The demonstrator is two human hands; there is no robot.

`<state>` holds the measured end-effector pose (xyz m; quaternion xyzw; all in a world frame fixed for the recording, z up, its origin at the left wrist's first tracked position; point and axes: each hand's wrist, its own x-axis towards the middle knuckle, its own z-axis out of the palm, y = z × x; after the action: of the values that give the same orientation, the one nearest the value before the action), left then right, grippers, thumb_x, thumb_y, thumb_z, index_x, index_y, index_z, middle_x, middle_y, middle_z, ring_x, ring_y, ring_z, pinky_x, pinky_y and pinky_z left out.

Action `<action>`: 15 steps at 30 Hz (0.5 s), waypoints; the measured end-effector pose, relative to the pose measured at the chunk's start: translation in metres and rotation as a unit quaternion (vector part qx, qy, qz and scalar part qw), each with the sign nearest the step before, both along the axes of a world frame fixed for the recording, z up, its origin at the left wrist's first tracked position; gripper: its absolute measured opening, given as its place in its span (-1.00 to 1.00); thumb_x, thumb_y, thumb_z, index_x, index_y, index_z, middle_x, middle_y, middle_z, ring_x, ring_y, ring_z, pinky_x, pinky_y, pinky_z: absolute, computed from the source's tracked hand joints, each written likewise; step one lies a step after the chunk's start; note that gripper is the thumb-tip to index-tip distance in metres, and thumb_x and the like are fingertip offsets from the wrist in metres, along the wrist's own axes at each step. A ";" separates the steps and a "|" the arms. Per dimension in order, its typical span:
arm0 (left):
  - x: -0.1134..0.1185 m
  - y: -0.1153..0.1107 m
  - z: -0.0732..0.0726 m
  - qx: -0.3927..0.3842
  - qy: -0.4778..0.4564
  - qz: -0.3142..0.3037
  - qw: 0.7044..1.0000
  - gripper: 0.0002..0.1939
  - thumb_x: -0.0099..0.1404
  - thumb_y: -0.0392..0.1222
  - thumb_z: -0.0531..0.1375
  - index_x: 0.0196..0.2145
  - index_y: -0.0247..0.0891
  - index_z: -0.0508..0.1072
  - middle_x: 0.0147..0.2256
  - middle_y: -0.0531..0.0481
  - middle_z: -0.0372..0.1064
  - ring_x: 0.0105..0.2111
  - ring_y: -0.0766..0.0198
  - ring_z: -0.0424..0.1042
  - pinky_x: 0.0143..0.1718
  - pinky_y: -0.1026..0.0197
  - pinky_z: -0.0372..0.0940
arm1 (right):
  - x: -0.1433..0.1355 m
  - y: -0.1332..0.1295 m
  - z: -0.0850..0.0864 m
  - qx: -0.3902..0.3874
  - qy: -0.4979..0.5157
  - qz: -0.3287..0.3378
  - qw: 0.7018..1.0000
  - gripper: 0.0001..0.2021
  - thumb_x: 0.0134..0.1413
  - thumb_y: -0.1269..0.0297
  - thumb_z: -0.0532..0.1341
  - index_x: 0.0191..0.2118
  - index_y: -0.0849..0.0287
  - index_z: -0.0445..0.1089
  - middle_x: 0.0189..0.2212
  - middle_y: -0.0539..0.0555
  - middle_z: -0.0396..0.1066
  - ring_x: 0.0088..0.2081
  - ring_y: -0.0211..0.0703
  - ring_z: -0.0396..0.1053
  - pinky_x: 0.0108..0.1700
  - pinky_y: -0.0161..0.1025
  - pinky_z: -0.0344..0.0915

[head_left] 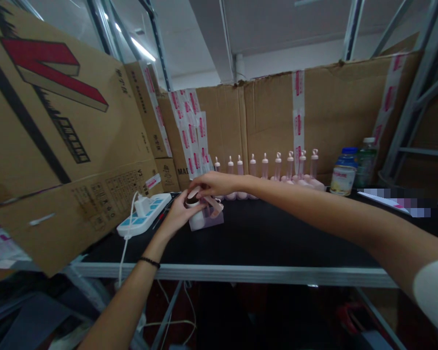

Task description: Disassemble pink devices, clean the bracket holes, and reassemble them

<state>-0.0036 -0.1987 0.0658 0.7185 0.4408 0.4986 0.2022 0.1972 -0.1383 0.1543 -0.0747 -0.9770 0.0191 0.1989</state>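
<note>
On the black tabletop, toward its left part, stands a small white container (197,222) with a dark round top (193,198). My left hand (180,210) is wrapped round its upper part from the left. Reaching across from the right, my right hand (209,183) has its fingers closed at the dark top, on a small pale pink piece whose full shape is hidden. A pink looped part (216,208) and a translucent purplish piece (215,220) sit just right of the container. Behind my right forearm stands a row of several pink items with ringed tops (278,165).
A white power strip (144,218) with a plugged-in adapter and cable lies left of my hands. At the right back stand a blue-capped bottle (344,173) and a green bottle (366,163). Cardboard walls (270,112) enclose the back and left. A metal edge (241,273) runs along the front.
</note>
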 end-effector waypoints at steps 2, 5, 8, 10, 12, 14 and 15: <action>0.002 0.000 -0.001 -0.005 -0.006 0.003 1.000 -0.27 0.10 0.08 0.44 0.13 -0.30 0.38 0.09 -0.22 0.48 0.10 -0.05 0.46 0.16 -0.03 0.30 | -0.002 -0.001 -0.001 0.002 -0.002 -0.005 1.000 -0.71 0.23 0.43 0.28 0.06 0.31 0.47 -0.28 0.09 0.54 -0.27 -0.20 0.43 -0.22 -0.34 0.22; 0.004 -0.001 -0.001 -0.004 -0.006 0.012 1.000 -0.29 0.09 0.07 0.43 0.11 -0.29 0.38 0.09 -0.21 0.48 0.10 -0.05 0.45 0.16 -0.01 0.30 | -0.004 0.000 -0.003 0.011 -0.006 -0.011 1.000 -0.68 0.21 0.45 0.26 0.08 0.33 0.46 -0.26 0.11 0.55 -0.26 -0.19 0.42 -0.22 -0.33 0.21; 0.005 -0.003 0.000 0.000 -0.003 0.027 1.000 -0.32 0.09 0.09 0.43 0.07 -0.28 0.39 0.07 -0.18 0.48 0.09 -0.04 0.45 0.13 0.01 0.30 | -0.007 0.001 -0.004 0.015 -0.004 -0.015 1.000 -0.68 0.20 0.46 0.26 0.07 0.35 0.47 -0.28 0.11 0.54 -0.28 -0.20 0.41 -0.23 -0.33 0.19; 0.004 -0.005 0.001 0.000 0.002 0.037 0.999 -0.34 0.10 0.12 0.42 0.05 -0.27 0.39 0.04 -0.16 0.49 0.07 -0.03 0.46 0.11 0.02 0.31 | -0.007 0.002 -0.005 0.013 -0.001 -0.014 1.000 -0.69 0.20 0.45 0.26 0.06 0.35 0.48 -0.30 0.10 0.54 -0.30 -0.21 0.41 -0.24 -0.33 0.18; 0.003 -0.006 0.002 0.000 0.008 0.042 0.999 -0.36 0.11 0.15 0.40 0.03 -0.26 0.40 0.02 -0.13 0.49 0.05 -0.01 0.46 0.08 0.05 0.33 | -0.008 0.003 -0.006 0.007 0.002 -0.014 1.000 -0.70 0.21 0.42 0.27 0.05 0.33 0.49 -0.30 0.08 0.54 -0.31 -0.22 0.40 -0.24 -0.34 0.18; 0.001 -0.007 0.001 0.003 0.012 0.042 0.999 -0.38 0.12 0.17 0.40 0.00 -0.26 0.41 0.01 -0.12 0.49 0.04 0.00 0.46 0.06 0.07 0.34 | -0.008 0.003 -0.007 -0.001 0.005 -0.018 1.000 -0.71 0.22 0.39 0.27 0.05 0.30 0.49 -0.31 0.06 0.54 -0.31 -0.23 0.40 -0.25 -0.35 0.17; 0.000 -0.008 0.001 0.003 0.013 0.040 0.999 -0.38 0.12 0.17 0.39 0.00 -0.26 0.41 0.01 -0.12 0.49 0.04 0.00 0.46 0.05 0.08 0.34 | -0.008 0.002 -0.008 -0.004 0.006 -0.020 1.000 -0.71 0.23 0.37 0.28 0.05 0.29 0.49 -0.31 0.06 0.54 -0.31 -0.23 0.40 -0.25 -0.35 0.17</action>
<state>-0.0033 -0.2068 0.0668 0.7071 0.4703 0.4982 0.1747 0.1893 -0.1362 0.1465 -0.0946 -0.9740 0.0195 0.2051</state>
